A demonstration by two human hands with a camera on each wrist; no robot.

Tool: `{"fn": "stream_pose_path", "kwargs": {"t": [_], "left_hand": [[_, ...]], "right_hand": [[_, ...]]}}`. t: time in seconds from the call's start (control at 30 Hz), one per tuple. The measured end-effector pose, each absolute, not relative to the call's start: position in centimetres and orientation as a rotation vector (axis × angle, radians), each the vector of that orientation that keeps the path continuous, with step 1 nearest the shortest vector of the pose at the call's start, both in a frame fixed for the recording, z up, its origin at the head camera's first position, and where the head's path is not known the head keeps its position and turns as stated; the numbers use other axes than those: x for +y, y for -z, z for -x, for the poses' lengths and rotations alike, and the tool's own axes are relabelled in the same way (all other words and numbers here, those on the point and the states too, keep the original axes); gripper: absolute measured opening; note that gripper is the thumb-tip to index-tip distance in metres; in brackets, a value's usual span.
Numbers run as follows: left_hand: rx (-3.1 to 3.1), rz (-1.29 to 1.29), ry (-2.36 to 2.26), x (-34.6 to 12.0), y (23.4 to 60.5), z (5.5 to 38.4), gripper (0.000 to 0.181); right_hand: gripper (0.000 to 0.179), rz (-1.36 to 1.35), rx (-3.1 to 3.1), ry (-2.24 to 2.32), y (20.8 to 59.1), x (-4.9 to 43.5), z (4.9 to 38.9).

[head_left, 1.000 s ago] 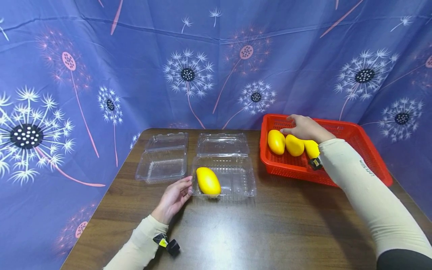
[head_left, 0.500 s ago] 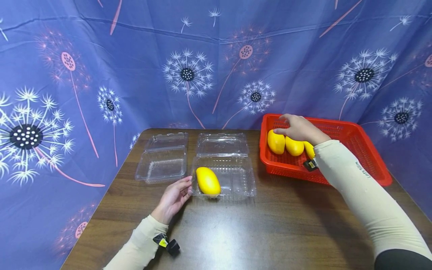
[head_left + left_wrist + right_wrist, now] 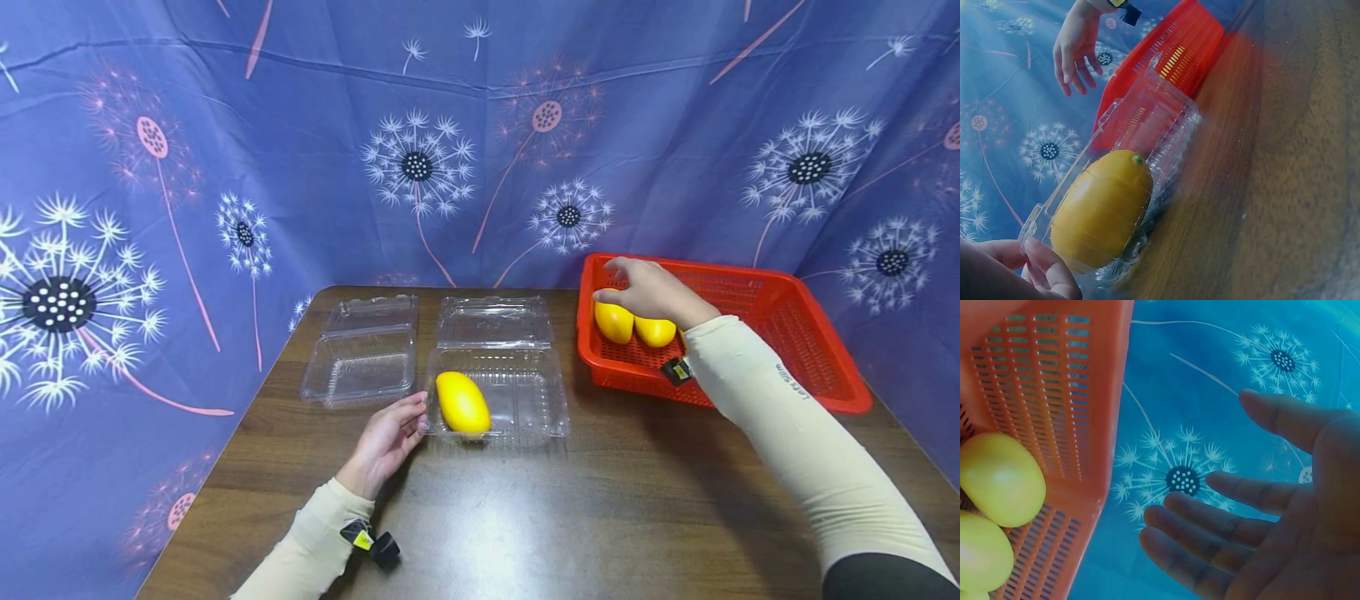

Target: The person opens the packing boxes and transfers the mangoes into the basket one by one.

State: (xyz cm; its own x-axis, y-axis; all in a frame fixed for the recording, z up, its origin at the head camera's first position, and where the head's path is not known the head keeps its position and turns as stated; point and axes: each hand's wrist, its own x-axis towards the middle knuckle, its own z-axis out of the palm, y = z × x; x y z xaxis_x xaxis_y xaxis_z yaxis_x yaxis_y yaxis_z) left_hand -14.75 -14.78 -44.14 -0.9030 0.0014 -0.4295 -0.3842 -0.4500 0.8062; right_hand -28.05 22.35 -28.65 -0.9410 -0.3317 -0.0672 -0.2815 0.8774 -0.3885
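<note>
My left hand [image 3: 384, 443] pinches the left rim of an opened clear plastic clamshell box [image 3: 527, 400] between thumb and fingers. One yellow mango [image 3: 462, 403] lies in the left part of that box; its green stem end shows in the left wrist view. Over the left end of the red basket [image 3: 846, 385] hovers my right hand [image 3: 651, 292], fingers spread and holding nothing. Below it in the basket are a mango [image 3: 614, 327] at the left wall and another mango [image 3: 656, 333] beside it. A third mango [image 3: 974, 595] shows only slightly in the right wrist view.
A second opened clamshell box [image 3: 360, 362] sits to the left of the first on the wooden table [image 3: 600, 500]. Patterned blue cloth [image 3: 480, 167] hangs directly behind the table and basket. The basket's raised perforated walls stand around the mangoes.
My right hand has moved left above the basket, from over the middle mango to over the leftmost one, and its forearm now hides the third. My left hand has stayed put.
</note>
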Motion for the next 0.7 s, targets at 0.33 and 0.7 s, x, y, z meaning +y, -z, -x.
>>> {"fn": "stream_pose_path", "kwargs": {"t": [0.33, 0.7], "left_hand": [[1.5, 0.55, -2.436, -14.8, 44.0, 14.8, 0.03], [1.504, 0.568, -2.44, -14.7, 44.0, 14.6, 0.026]], "right_hand": [[0.061, 0.511, 2.926, 0.583, 29.1, 21.6, 27.8], [0.061, 0.544, 2.92, 0.612, 29.5, 20.4, 27.2]]}}
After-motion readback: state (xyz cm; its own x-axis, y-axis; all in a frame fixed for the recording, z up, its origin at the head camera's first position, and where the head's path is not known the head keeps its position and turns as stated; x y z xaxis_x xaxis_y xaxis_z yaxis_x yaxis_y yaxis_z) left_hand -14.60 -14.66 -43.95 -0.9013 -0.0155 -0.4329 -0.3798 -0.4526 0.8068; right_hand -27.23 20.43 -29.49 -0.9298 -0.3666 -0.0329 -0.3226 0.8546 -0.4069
